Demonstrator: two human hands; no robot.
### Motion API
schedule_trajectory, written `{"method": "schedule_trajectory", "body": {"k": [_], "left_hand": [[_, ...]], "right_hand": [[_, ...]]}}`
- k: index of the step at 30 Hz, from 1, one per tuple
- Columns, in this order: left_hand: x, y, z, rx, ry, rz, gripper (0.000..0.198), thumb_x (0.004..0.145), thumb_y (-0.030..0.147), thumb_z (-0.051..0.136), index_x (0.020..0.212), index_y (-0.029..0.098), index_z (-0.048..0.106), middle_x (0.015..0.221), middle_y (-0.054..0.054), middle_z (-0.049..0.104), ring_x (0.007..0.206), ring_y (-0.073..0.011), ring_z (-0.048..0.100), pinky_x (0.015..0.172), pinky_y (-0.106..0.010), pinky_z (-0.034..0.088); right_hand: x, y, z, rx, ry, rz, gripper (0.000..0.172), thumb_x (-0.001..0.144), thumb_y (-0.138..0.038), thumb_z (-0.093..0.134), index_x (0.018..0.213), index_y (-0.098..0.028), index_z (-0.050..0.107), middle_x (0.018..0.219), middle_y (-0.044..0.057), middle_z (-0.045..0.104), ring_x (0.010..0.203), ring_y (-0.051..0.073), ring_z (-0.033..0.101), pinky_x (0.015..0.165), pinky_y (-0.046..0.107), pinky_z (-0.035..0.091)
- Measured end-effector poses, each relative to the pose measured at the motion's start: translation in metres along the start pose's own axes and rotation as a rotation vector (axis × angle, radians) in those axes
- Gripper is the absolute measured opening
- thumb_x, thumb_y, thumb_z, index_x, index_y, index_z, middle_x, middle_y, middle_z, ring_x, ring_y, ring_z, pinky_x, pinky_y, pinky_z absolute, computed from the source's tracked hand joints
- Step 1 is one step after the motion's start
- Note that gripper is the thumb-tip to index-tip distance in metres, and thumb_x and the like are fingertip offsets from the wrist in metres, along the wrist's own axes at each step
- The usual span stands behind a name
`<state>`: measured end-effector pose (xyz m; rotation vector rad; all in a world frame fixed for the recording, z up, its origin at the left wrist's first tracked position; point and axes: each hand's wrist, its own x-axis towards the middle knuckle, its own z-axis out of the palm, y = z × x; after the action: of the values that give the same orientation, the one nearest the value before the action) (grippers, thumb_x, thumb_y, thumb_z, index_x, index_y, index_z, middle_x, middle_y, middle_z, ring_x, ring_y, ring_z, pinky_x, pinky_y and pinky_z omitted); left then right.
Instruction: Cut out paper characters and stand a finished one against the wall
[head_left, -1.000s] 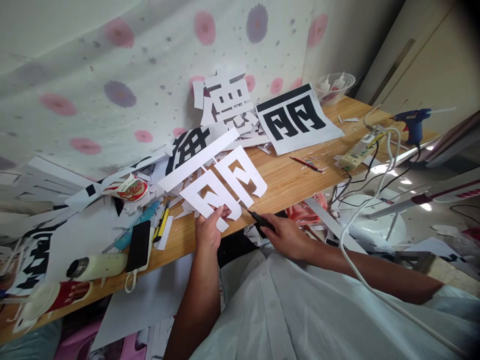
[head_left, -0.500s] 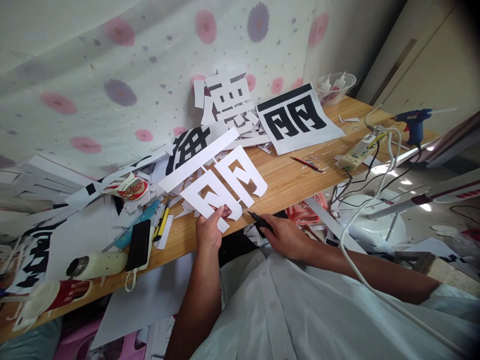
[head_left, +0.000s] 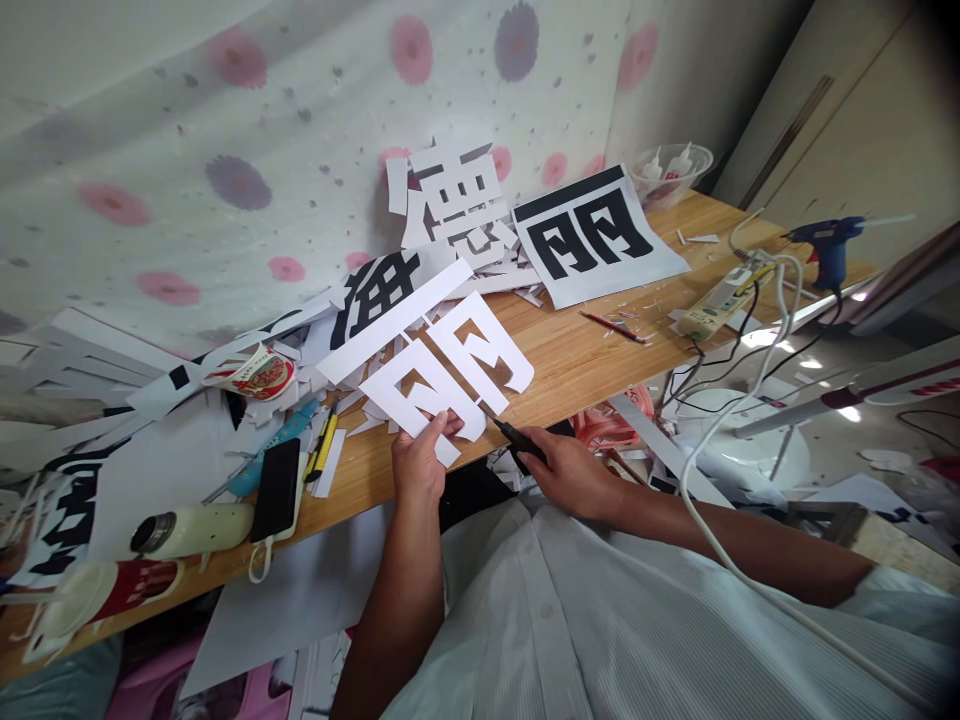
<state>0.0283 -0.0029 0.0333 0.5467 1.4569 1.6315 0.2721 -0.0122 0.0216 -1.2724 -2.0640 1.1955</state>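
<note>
A white cut-out Chinese character (head_left: pixel 416 388), a long bar with two legged shapes below it, is tilted over the table's front edge. My left hand (head_left: pixel 420 458) is closed on its lower left corner, thumb on top. In my right hand (head_left: pixel 562 465) is a black-handled craft knife (head_left: pixel 517 437), its thin blade pointing at the inner edge of the cut-out's right half. Whether the tip touches the board I cannot tell. Behind lies a printed sheet (head_left: pixel 589 240) with the same character in black.
A white cut-out character (head_left: pixel 457 195) leans on the curtain among scraps. Leftward are a paper cup (head_left: pixel 262 375), a yellow cutter (head_left: pixel 322 447), a phone (head_left: pixel 276 490) and a bottle (head_left: pixel 199 530). Rightward are a pencil (head_left: pixel 613 327), a power strip (head_left: pixel 720 300) and a blue glue gun (head_left: pixel 829 250).
The knife has shifted slightly up and left, its blade now over the gap by the cut-out's right half. My left hand and the cut-out have barely moved.
</note>
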Motion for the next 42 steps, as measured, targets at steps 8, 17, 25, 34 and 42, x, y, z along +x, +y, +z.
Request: {"method": "schedule_trajectory", "body": {"k": [8,17,25,34,42], "left_hand": [[-0.001,-0.001,-0.001,-0.003,0.008,-0.024,0.054,0.06,0.039,0.106,0.095,0.017,0.07,0.087,-0.011,0.083,0.074,-0.0276,0.08,0.059,-0.032,0.06],[-0.003,0.0,0.0,-0.013,0.015,-0.037,0.055,0.059,0.039,0.106,0.094,0.019,0.067,0.088,-0.01,0.083,0.075,-0.0278,0.081,0.06,-0.03,0.058],[-0.004,0.0,-0.001,-0.006,0.014,-0.049,0.055,0.06,0.04,0.107,0.095,0.018,0.07,0.088,-0.011,0.083,0.076,-0.0292,0.081,0.059,-0.032,0.058],[0.001,-0.004,-0.004,-0.022,-0.003,-0.053,0.054,0.063,0.037,0.107,0.096,0.019,0.068,0.089,-0.01,0.083,0.075,-0.0268,0.081,0.06,-0.031,0.058],[0.0,-0.003,-0.002,-0.008,-0.015,-0.053,0.055,0.064,0.039,0.107,0.1,0.018,0.071,0.091,-0.009,0.083,0.078,-0.0279,0.081,0.063,-0.032,0.059]], "right_hand": [[0.0,-0.001,0.001,0.024,0.007,0.016,0.042,0.106,-0.027,0.057,0.145,-0.017,0.066,0.126,0.015,0.083,0.113,0.032,0.08,0.098,0.041,0.059],[0.001,0.0,0.005,0.028,0.008,-0.006,0.043,0.106,-0.025,0.056,0.147,-0.018,0.066,0.129,0.014,0.082,0.12,0.031,0.079,0.102,0.041,0.059],[-0.007,0.007,0.003,-0.025,-0.003,-0.033,0.042,0.106,-0.026,0.056,0.146,-0.021,0.067,0.131,0.012,0.082,0.115,0.031,0.08,0.099,0.041,0.06],[-0.022,0.014,-0.009,-0.041,0.042,-0.032,0.046,0.107,-0.031,0.055,0.151,-0.021,0.066,0.131,0.013,0.082,0.116,0.032,0.08,0.1,0.043,0.061],[-0.021,0.016,-0.005,0.096,0.048,-0.033,0.045,0.106,-0.032,0.057,0.149,-0.023,0.066,0.129,0.011,0.082,0.114,0.032,0.079,0.099,0.045,0.062]]}}
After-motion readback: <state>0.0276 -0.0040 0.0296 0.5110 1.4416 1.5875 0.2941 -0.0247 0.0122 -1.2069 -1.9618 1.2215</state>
